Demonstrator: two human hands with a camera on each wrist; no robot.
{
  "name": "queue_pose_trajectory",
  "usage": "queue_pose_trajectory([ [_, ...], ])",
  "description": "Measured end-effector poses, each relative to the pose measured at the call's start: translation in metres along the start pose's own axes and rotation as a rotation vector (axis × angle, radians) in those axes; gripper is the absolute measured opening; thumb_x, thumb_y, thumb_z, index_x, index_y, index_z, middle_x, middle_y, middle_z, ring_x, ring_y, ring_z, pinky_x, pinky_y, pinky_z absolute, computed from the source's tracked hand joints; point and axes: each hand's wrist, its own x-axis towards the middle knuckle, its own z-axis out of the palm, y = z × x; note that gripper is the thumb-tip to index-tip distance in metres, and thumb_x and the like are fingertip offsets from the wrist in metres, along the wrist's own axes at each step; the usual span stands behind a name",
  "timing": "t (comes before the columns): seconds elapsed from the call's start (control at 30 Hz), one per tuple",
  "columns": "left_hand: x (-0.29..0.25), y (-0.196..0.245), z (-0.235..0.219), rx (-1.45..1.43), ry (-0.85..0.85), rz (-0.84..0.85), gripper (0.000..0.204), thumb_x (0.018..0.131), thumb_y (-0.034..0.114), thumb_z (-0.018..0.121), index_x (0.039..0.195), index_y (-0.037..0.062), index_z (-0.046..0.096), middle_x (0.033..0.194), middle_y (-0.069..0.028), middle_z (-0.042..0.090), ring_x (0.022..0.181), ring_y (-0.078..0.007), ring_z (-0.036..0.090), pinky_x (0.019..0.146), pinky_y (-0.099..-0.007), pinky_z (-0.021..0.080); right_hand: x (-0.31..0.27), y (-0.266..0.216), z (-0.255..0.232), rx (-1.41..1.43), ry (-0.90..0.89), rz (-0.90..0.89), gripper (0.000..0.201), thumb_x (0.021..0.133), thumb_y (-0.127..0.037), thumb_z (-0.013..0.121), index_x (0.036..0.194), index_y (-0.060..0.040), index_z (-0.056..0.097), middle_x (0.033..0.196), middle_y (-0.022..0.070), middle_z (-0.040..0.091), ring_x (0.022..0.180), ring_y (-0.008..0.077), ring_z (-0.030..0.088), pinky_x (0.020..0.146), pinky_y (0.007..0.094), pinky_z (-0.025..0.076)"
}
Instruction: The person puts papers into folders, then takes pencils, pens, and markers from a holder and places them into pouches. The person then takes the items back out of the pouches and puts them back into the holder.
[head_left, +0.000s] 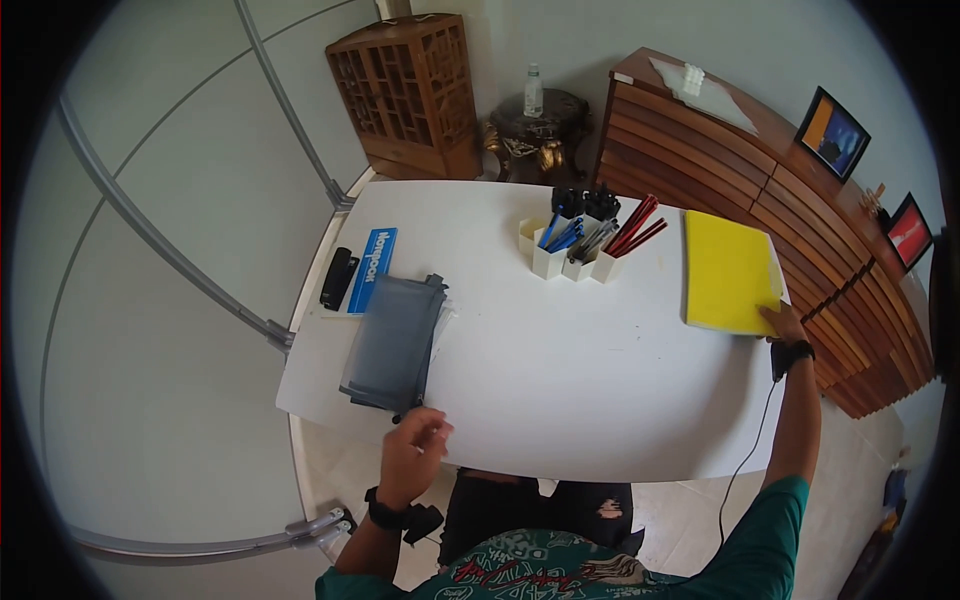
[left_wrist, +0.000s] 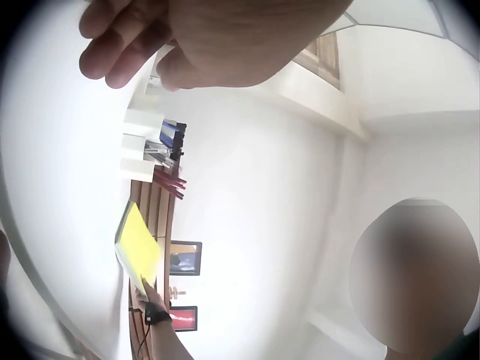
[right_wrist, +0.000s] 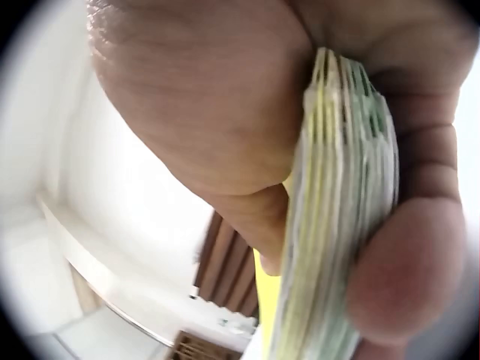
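My right hand (head_left: pixel 785 320) grips the near right corner of a yellow-covered stack of paper (head_left: pixel 730 270) at the table's right side. In the right wrist view, the thumb lies on one face and the fingers on the other, with the layered white, yellow and green edges (right_wrist: pixel 334 187) between them. My left hand (head_left: pixel 415 455) hovers at the front edge of the table, its fingers loosely bent around nothing. Just beyond it lies a dark grey mesh zip pouch (head_left: pixel 393 330). The left wrist view shows the left hand's relaxed fingers (left_wrist: pixel 124 45).
Beside the pouch are a blue notebook (head_left: pixel 372 265) and a black stapler (head_left: pixel 338 278). White hexagonal pen holders (head_left: pixel 548 264) with blue, grey and red pens, plus black items behind, stand at the back of the white table (head_left: pixel 560 400). A wooden cabinet (head_left: pixel 690 140) lies beyond.
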Motion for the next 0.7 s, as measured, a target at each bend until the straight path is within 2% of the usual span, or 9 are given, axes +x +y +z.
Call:
queue_pose_trajectory([
  [0.1,0.017,0.012,-0.024,0.275,0.195,0.113,0.031,0.091,0.010,0.068,0.118,0.0008,0.059,0.098,-0.0136,0.069,0.080,-0.0234,0.068,0.067,-0.0329,0.054,0.008,0.017,0.009,-0.132,0.015,0.100,0.039,0.092,-0.025,0.068,0.119,0.0031,0.060,0.076,0.0096,0.068,0.052,0.0190,0.064,0.043,0.0312,0.050],
  [0.17,0.042,0.007,-0.041,0.812,0.417,0.429,0.045,0.086,0.019,0.075,0.123,0.0005,0.058,0.114,-0.0170,0.066,0.103,-0.0336,0.064,0.086,-0.0439,0.052,0.010,0.026,0.008,-0.168,0.134,0.115,0.049,0.090,-0.033,0.072,0.122,0.0026,0.061,0.084,0.0108,0.071,0.061,0.0211,0.068,0.049,0.0316,0.056],
  [0.27,0.073,0.001,-0.054,0.941,0.423,0.198,0.058,0.082,0.025,0.078,0.130,0.0006,0.055,0.128,-0.0189,0.059,0.118,-0.0393,0.055,0.097,-0.0511,0.044,-0.008,0.017,0.009,-0.313,0.198,0.154,0.062,0.091,-0.041,0.070,0.130,0.0049,0.055,0.092,0.0162,0.071,0.066,0.0246,0.069,0.050,0.0365,0.054],
  [0.33,0.089,-0.010,-0.063,0.979,0.387,0.054,0.062,0.081,0.024,0.079,0.132,0.0014,0.053,0.127,-0.0182,0.059,0.117,-0.0385,0.055,0.097,-0.0508,0.044,-0.016,0.024,0.007,-0.404,0.240,0.215,0.064,0.092,-0.043,0.069,0.132,0.0041,0.053,0.095,0.0194,0.071,0.067,0.0266,0.070,0.050,0.0380,0.054],
  [0.37,0.093,-0.016,-0.065,1.008,0.354,-0.100,0.065,0.080,0.024,0.080,0.135,0.0023,0.052,0.126,-0.0175,0.059,0.116,-0.0377,0.055,0.096,-0.0504,0.044,-0.014,0.043,0.003,-0.538,0.339,0.141,0.062,0.091,-0.042,0.070,0.134,0.0001,0.053,0.103,0.0217,0.069,0.084,0.0304,0.070,0.064,0.0404,0.055],
  [0.4,0.094,-0.021,-0.065,1.011,0.356,-0.100,0.065,0.080,0.024,0.080,0.135,0.0023,0.052,0.126,-0.0175,0.059,0.116,-0.0377,0.055,0.096,-0.0504,0.044,-0.015,0.060,0.000,-0.672,0.438,0.064,0.061,0.090,-0.042,0.071,0.135,-0.0038,0.053,0.112,0.0240,0.067,0.100,0.0343,0.069,0.077,0.0427,0.057],
  [0.5,0.095,-0.032,-0.064,1.023,0.358,-0.107,0.066,0.079,0.024,0.081,0.135,0.0033,0.053,0.120,-0.0165,0.059,0.113,-0.0369,0.056,0.092,-0.0493,0.045,-0.057,0.069,0.018,-0.785,0.629,-0.216,0.057,0.091,-0.041,0.069,0.134,-0.0068,0.055,0.113,0.0247,0.066,0.096,0.0326,0.069,0.079,0.0412,0.055],
  [0.53,0.095,-0.036,-0.063,1.063,0.392,-0.055,0.062,0.079,0.024,0.081,0.131,0.0034,0.055,0.118,-0.0156,0.060,0.113,-0.0354,0.056,0.090,-0.0492,0.045,-0.081,0.045,0.029,-0.716,0.602,-0.143,0.056,0.090,-0.037,0.072,0.134,-0.0075,0.056,0.120,0.0199,0.065,0.105,0.0321,0.066,0.087,0.0426,0.053],
  [0.7,0.090,-0.033,-0.065,1.090,0.473,0.096,0.042,0.082,0.022,0.078,0.115,0.0035,0.062,0.103,-0.0135,0.066,0.103,-0.0334,0.061,0.089,-0.0488,0.043,-0.151,-0.015,0.070,-0.518,0.631,-0.243,0.045,0.087,-0.019,0.077,0.128,-0.0067,0.062,0.121,0.0116,0.066,0.101,0.0292,0.066,0.087,0.0385,0.054],
])
